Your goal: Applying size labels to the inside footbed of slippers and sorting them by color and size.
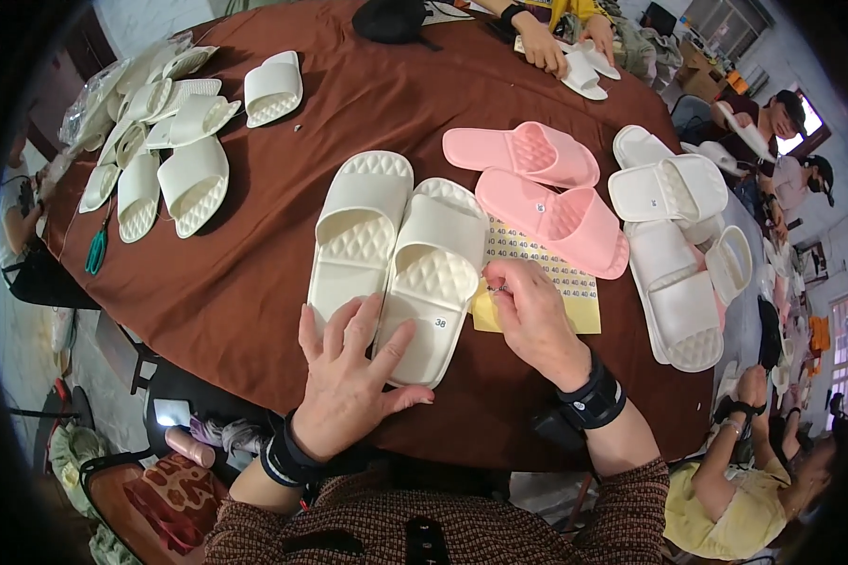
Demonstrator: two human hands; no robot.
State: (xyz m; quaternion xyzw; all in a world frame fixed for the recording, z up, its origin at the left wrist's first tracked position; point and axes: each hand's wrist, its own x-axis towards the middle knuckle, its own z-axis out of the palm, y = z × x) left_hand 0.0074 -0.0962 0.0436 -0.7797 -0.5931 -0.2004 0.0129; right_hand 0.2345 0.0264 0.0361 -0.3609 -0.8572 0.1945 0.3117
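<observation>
A pair of white slippers lies side by side before me, the left slipper (356, 254) and the right slipper (429, 301). A small white label sits on the right slipper's insole. My left hand (344, 363) is open, fingers spread over the heel ends of both slippers. My right hand (528, 315) is closed in a pinch over a yellow sheet of small printed stickers (575, 306); whatever is between its fingertips is too small to make out. Two pink slippers, a far one (528, 155) and a near one (561, 221), lie beyond the hand, the near one overlapping the sheet.
A brown cloth (254, 292) covers the round table. More white slippers (193, 184) are heaped at the left, by teal-handled scissors (96, 250). Other white slippers (674, 273) are stacked at the right. Across the table, another person's hands (542, 47) handle white slippers.
</observation>
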